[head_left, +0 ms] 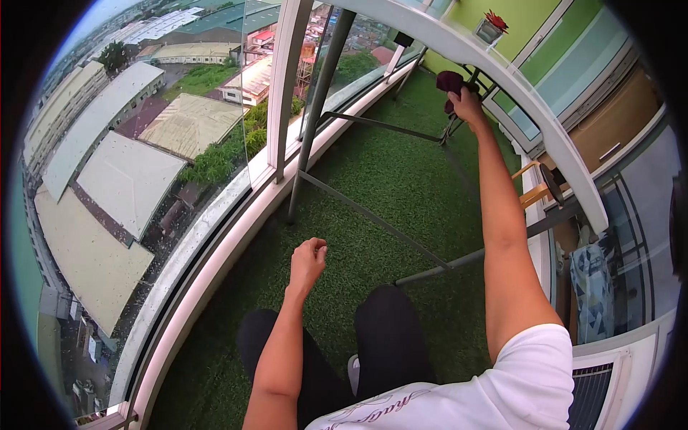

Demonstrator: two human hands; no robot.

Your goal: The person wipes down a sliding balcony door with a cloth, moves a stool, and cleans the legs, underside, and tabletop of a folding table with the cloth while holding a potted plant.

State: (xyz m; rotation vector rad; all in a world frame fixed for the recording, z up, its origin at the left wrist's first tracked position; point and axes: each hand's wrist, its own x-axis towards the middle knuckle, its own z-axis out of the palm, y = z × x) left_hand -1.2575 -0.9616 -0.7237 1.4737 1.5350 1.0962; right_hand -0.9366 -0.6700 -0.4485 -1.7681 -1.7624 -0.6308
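Note:
My right hand [467,107] reaches far forward, its fingers closed on a dark maroon cloth [449,81]. The cloth is up against the dark metal legs under the far end of a white tabletop [534,93]; whether it wraps around a leg I cannot tell. Over the green turf in front of my knees, my left hand [308,259] is loosely curled, and nothing shows in it. A grey metal table leg [326,93] stands ahead of it, with a thin crossbar [373,218] running low over the turf.
Along the left runs a low ledge [208,283] with glass panels above it and rooftops far below. A potted red plant [491,29] sits on the tabletop. To the right are a wooden stool [534,195] and glass doors. Artificial turf [387,175] covers the floor.

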